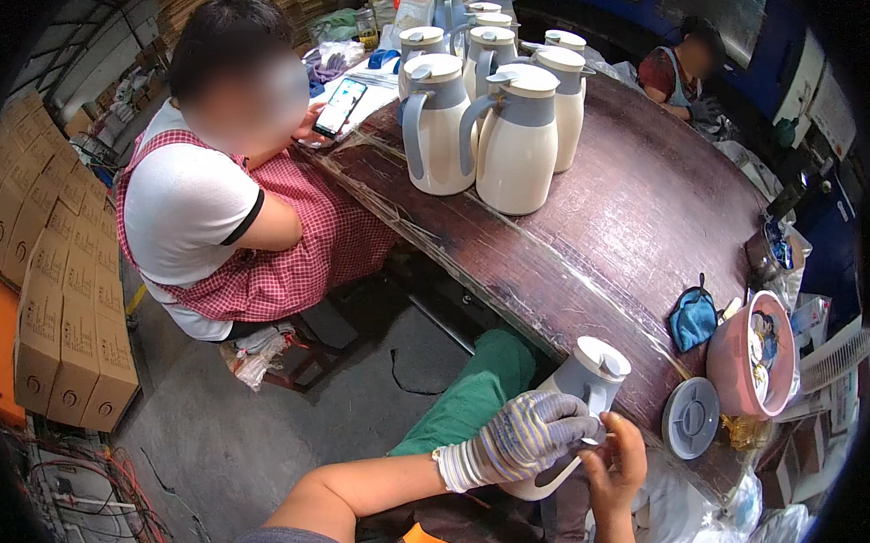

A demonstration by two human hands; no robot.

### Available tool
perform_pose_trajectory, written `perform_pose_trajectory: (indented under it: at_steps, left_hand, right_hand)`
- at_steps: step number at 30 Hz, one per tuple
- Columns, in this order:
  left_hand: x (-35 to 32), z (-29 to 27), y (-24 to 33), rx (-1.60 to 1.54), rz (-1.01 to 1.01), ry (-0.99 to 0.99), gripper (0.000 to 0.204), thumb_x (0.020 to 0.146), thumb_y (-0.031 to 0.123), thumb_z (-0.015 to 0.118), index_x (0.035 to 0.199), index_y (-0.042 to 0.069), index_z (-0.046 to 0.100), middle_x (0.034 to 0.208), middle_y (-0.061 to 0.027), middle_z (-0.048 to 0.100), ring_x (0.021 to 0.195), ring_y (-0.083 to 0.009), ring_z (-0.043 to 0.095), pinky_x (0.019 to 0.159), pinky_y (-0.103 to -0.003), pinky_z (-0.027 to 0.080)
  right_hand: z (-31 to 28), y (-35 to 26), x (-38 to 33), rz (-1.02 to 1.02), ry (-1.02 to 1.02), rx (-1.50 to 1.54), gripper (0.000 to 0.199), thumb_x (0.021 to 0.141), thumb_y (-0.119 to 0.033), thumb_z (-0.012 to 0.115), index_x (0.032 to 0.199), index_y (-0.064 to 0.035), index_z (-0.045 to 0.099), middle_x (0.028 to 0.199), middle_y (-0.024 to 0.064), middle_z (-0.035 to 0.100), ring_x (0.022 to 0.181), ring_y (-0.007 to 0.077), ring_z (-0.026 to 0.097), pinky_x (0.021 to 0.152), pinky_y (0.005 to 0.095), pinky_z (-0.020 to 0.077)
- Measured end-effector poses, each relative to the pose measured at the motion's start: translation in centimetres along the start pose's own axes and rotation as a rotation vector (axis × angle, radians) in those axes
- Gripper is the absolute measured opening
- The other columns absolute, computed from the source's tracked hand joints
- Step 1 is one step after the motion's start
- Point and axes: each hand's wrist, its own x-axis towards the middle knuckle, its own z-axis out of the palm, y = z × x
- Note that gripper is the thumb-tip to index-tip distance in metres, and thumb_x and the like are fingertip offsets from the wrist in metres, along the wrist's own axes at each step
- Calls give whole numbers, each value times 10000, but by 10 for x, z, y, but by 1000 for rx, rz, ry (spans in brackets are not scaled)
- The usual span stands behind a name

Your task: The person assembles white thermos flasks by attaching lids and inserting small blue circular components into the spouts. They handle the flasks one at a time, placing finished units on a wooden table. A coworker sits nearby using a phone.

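A cream vacuum jug [580, 380] with a grey neck and white lid leans in front of me at the table's near edge. My left hand [529, 434], in a striped knit glove with grey fingertips, lies across the jug on its handle side, fingers bent closed. My bare right hand [618, 462] meets it there, thumb and fingers pinched together. Between the fingertips of both hands shows a small greyish piece [594, 439], too small to name. The gloved hand hides much of the jug's body.
Several finished-looking cream jugs [517, 151] stand on the dark table [635, 185]. To the right are a grey round disc [691, 418], a pink bucket [725, 356] of small parts and a blue mask [693, 318]. A co-worker [208, 184] sits left holding a phone [340, 108]; another person [684, 76] sits far right.
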Motion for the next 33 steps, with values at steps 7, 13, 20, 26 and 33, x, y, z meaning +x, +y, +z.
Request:
perform_pose_trajectory:
  at_steps: [7, 13, 20, 26, 33]
  left_hand:
    - [-18, 24, 8, -409, -452, 119, 353, 835, 46, 619, 1175, 50, 526, 1040, -126, 592, 969, -265, 609, 813, -362, 494]
    - [-38, 75, -8, -1009, -797, -15, 581, 846, 127, 632, 1370, 38, 394, 1120, -66, 552, 935, -120, 530, 823, -275, 458]
    - [-36, 37, -15, -794, -786, 152, 544, 847, 179, 681, 1316, 21, 455, 1081, -57, 577, 869, -123, 543, 796, -264, 461]
    - [-13, -20, 1, -442, -781, 26, 341, 845, 146, 659, 1152, 27, 569, 1049, -78, 562, 993, -152, 547, 888, -288, 441]
    - [-15, -23, 3, -560, -897, 149, 414, 822, 197, 722, 1131, 19, 511, 999, -76, 571, 901, -120, 560, 811, -279, 474]
  right_hand:
    - [1, -12, 9, 13, 90, -31, 376, 686, 76, 714, 1044, -28, 656, 880, 114, 629, 771, 194, 608, 669, 274, 481]
    - [0, -27, 19, -56, 37, -97, 187, 731, 43, 685, 900, -32, 659, 865, 100, 591, 819, 236, 585, 739, 316, 459]
    - [-29, 22, 3, 291, 313, 244, 42, 809, -11, 595, 824, 0, 558, 868, 58, 536, 810, 138, 496, 733, 242, 395]
    - [1, -2, -31, 281, -110, 255, 107, 698, -21, 703, 759, -33, 616, 852, 74, 593, 826, 208, 555, 785, 322, 435]
    - [-16, -11, -15, -55, -19, -162, 138, 654, -10, 698, 731, -49, 590, 791, 84, 579, 800, 258, 548, 843, 383, 416]
